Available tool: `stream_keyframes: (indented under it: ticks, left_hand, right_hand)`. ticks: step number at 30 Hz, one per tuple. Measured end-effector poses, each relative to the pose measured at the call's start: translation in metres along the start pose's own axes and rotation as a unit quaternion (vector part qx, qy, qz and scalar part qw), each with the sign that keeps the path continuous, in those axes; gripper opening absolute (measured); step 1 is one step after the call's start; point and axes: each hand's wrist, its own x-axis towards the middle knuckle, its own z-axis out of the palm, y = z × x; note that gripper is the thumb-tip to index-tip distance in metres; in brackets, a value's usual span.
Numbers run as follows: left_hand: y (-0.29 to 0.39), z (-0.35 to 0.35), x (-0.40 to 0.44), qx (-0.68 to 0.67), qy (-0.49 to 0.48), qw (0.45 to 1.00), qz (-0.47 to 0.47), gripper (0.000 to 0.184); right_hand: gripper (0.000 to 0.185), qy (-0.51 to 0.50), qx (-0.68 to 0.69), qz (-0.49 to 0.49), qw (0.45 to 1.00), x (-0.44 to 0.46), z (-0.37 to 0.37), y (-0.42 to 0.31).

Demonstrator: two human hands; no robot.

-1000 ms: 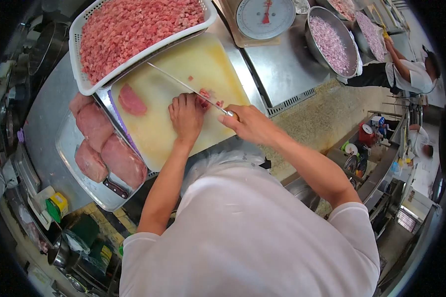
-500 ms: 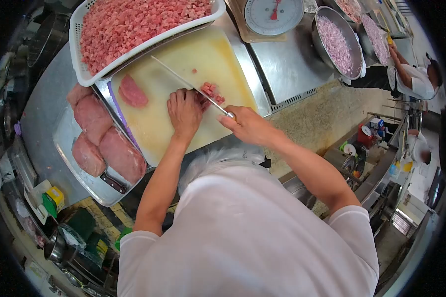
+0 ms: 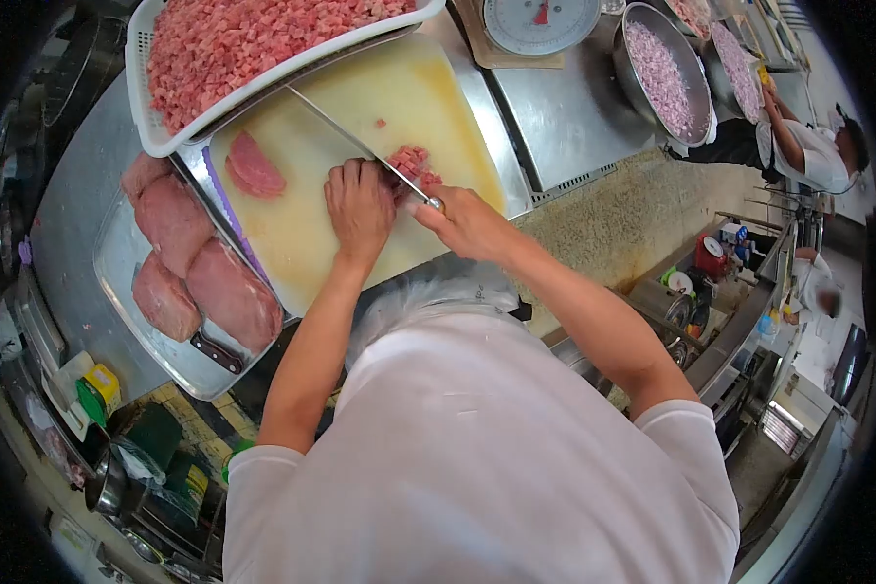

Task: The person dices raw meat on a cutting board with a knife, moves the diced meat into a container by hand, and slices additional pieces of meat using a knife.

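My right hand (image 3: 467, 222) is wrapped round the handle of a long knife (image 3: 336, 127). Its blade slants across the yellowed cutting board (image 3: 438, 92), tip towards the upper left. Beside the blade, my left hand (image 3: 360, 209) has its fingers curled down on a piece of raw meat (image 3: 395, 195), mostly hidden by the hand and knife. Small cubes of diced meat (image 3: 411, 161) lie against the blade's far side, with one loose cube (image 3: 381, 123) farther up. A pink meat slice (image 3: 253, 165) rests at the board's left.
A white basket (image 3: 292, 92) heaped with diced meat borders the board's top. On the left, a tray (image 3: 190, 380) holds large meat pieces (image 3: 229, 292) and a dark-handled knife (image 3: 216, 352). A scale (image 3: 540, 21) and a bowl of chopped pink pieces (image 3: 664, 83) stand right; a co-worker (image 3: 808, 151) is beyond.
The knife has shifted slightly left, closer against my left fingers, and my right hand has come nearer to my left. The whole view has shifted a little.
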Motion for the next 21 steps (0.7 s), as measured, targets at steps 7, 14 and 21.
stream_keyframes:
  ticks: [7, 14, 21]
  left_hand:
    - [-0.001, 0.008, -0.001, -0.009, 0.013, 1.0, -0.007, 0.02]
    - [0.001, 0.0, 0.003, -0.016, -0.002, 1.0, -0.017, 0.018]
    - [-0.005, -0.009, -0.002, -0.039, -0.013, 0.999, -0.016, 0.016]
  right_hand:
    - [0.056, -0.043, 0.02, 0.082, 0.996, -0.034, -0.021, -0.025]
    - [0.054, -0.017, 0.043, 0.084, 0.995, -0.005, 0.001, -0.015]
    - [0.052, -0.021, 0.01, 0.059, 0.998, -0.051, -0.017, -0.032]
